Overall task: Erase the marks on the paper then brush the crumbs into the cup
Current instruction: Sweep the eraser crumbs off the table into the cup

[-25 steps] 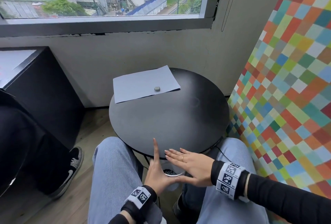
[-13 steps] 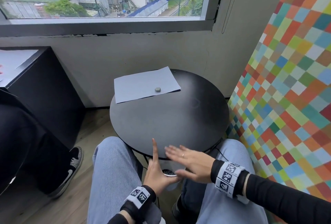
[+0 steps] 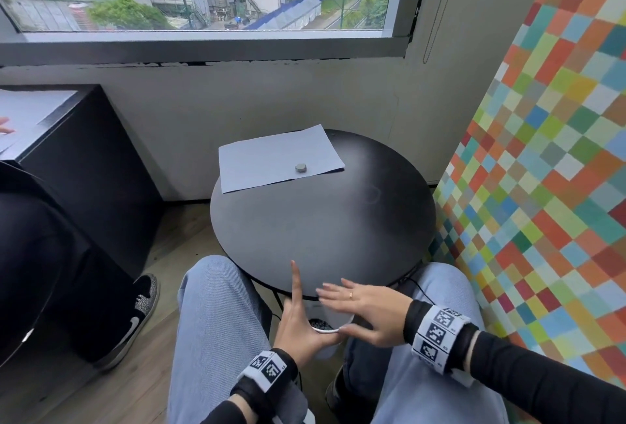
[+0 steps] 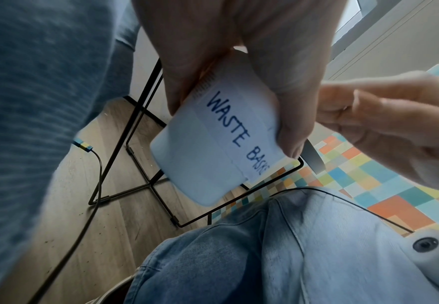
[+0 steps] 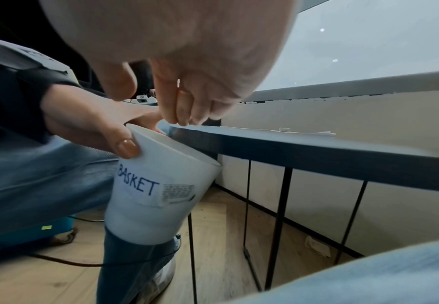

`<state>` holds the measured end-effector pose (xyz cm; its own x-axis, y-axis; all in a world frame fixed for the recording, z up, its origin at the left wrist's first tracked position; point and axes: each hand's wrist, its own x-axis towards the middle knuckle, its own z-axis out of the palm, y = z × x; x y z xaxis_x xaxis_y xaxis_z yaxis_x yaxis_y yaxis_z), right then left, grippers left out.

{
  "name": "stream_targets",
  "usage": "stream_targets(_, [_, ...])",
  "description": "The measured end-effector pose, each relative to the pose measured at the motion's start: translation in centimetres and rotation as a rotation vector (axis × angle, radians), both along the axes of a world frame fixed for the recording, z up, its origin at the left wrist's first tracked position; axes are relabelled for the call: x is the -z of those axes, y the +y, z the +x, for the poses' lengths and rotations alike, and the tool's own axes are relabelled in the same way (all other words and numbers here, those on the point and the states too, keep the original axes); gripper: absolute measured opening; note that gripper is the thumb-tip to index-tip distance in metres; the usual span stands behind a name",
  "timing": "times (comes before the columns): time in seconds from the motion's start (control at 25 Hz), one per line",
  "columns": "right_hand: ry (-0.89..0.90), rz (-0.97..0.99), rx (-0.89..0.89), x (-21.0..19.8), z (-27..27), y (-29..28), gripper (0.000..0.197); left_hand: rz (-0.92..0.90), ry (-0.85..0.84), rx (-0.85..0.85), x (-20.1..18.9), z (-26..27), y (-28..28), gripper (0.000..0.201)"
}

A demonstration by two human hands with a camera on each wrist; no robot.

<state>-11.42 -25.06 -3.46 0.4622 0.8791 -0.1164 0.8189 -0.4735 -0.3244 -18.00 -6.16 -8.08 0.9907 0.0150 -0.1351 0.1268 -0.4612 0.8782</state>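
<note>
A seated person's left hand [image 3: 298, 325] grips a white cup [image 5: 158, 191] just under the near rim of a round black surface [image 3: 321, 220], tilted to catch crumbs. The right hand [image 3: 369, 311], fingers straight and holding nothing, sweeps at the edge above the cup's mouth — dark crumbs lie inside. The paper [image 3: 277, 157] lies at the far side, a small eraser [image 3: 301, 167] resting on it.

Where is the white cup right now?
In the head view the white cup sits just below the round table's near edge, gripped by the left hand, between the knees.
</note>
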Motion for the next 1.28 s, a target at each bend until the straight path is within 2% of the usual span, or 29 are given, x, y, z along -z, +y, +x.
stream_targets(0.08, [-0.090,0.069,0.132,0.0,0.5,-0.3,0.063,0.004,-0.004,-0.014,0.1,0.1,0.0,0.150])
stream_targets(0.12, [-0.116,0.037,0.177,0.0,0.7,-0.5,0.067,0.000,-0.012,-0.026,0.1,0.1,-0.1,0.151])
stream_targets(0.2, [-0.074,-0.035,0.070,0.2,0.1,-0.4,0.070,0.001,-0.005,-0.018,0.1,0.0,0.0,0.152])
stream_targets(0.28, [-0.016,0.048,-0.013,0.2,-0.4,0.0,0.061,0.005,0.009,-0.003,0.0,0.0,0.0,0.152])
stream_targets(0.36, [-0.077,0.120,0.133,0.5,0.5,0.0,0.061,0.001,0.004,-0.018,-0.1,0.0,0.0,0.151])
stream_targets(0.4, [-0.109,0.080,0.219,0.5,0.9,-0.2,0.066,-0.004,-0.003,-0.032,0.0,0.0,-0.1,0.150])
stream_targets(0.44, [-0.119,0.007,0.233,0.7,1.1,-0.4,0.069,-0.009,-0.004,-0.040,0.0,-0.1,-0.1,0.150])
stream_targets(0.52, [-0.003,-0.017,0.106,0.4,0.6,-0.4,0.065,-0.009,0.005,-0.041,0.2,-0.2,0.0,0.149])
stream_targets(0.6, [0.071,0.123,0.067,-0.4,0.5,-0.2,0.063,-0.019,0.004,-0.043,0.1,-0.1,0.1,0.149])
stream_targets(0.68, [0.035,0.176,0.272,-0.8,2.5,-0.5,0.081,-0.026,0.007,-0.054,-0.1,-0.2,0.0,0.152])
stream_targets(0.72, [-0.001,0.113,0.395,-0.9,4.0,-0.9,0.088,-0.023,0.008,-0.052,-0.2,-0.2,0.0,0.153])
stream_targets(0.8, [-0.046,-0.176,0.570,-1.2,7.0,-1.5,0.090,-0.022,0.004,-0.035,-0.4,-0.2,-0.1,0.153])
stream_targets(0.88, [-0.008,-0.379,0.633,-0.9,8.9,-1.4,0.086,-0.030,0.001,-0.033,-0.4,-0.2,-0.1,0.153])
stream_targets(0.96, [0.019,-0.368,0.573,-0.6,8.7,0.0,0.089,-0.046,-0.001,-0.069,-0.2,-0.3,0.1,0.153])
stream_targets(1.0, [0.008,-0.320,0.478,-0.2,7.9,1.0,0.090,-0.051,-0.005,-0.089,0.0,-0.3,0.3,0.154])
stream_targets(1.08, [0.043,-0.221,0.179,-0.1,5.0,2.7,0.087,-0.048,-0.005,-0.115,0.3,-0.3,0.6,0.154])
stream_targets(1.16, [0.156,-0.126,-0.060,-0.9,3.4,3.1,0.071,-0.044,-0.018,-0.150,0.5,-0.3,1.2,0.154])
stream_targets(1.2, [0.169,-0.071,-0.102,-1.3,3.9,2.8,0.063,-0.051,-0.034,-0.172,0.6,-0.2,1.5,0.155])
stream_targets(1.24, [0.148,-0.025,-0.063,-1.5,5.0,2.6,0.059,-0.057,-0.045,-0.190,0.6,-0.2,1.7,0.155])
stream_targets(1.28, [0.089,-0.010,0.050,-1.7,6.6,2.4,0.058,-0.058,-0.048,-0.198,0.5,-0.2,1.9,0.156])
